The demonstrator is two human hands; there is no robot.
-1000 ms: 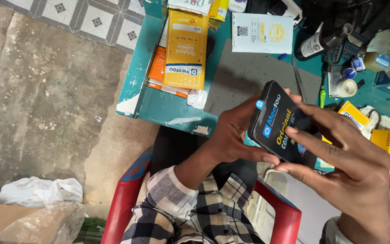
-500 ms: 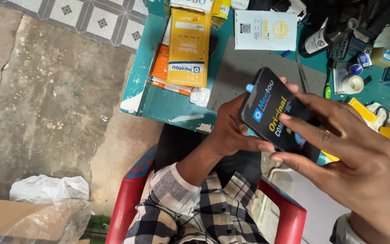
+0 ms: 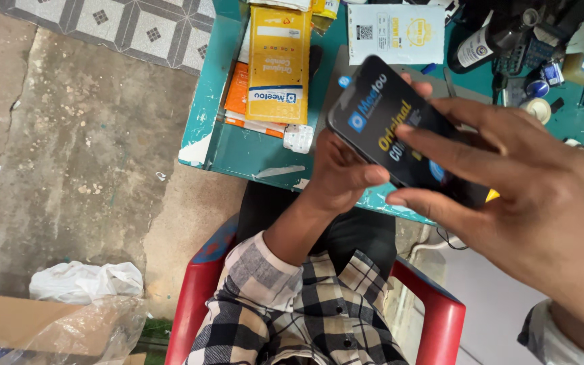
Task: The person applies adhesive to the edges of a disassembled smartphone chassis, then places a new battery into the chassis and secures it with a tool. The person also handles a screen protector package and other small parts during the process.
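Both hands hold a black screen (image 3: 400, 128) above the near edge of the teal tabletop (image 3: 238, 145): left hand (image 3: 343, 172) pinches its left end, right hand (image 3: 528, 203) clasps its right end, fingers spread.

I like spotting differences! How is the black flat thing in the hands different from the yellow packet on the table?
The black flat rectangular panel is dark and glossy; the yellow flat cardboard packet is bright and matt. The panel is held tilted in the air by the left hand and right hand; the packet lies flat on the teal table, atop an orange packet. Both are flat rectangles with printing.
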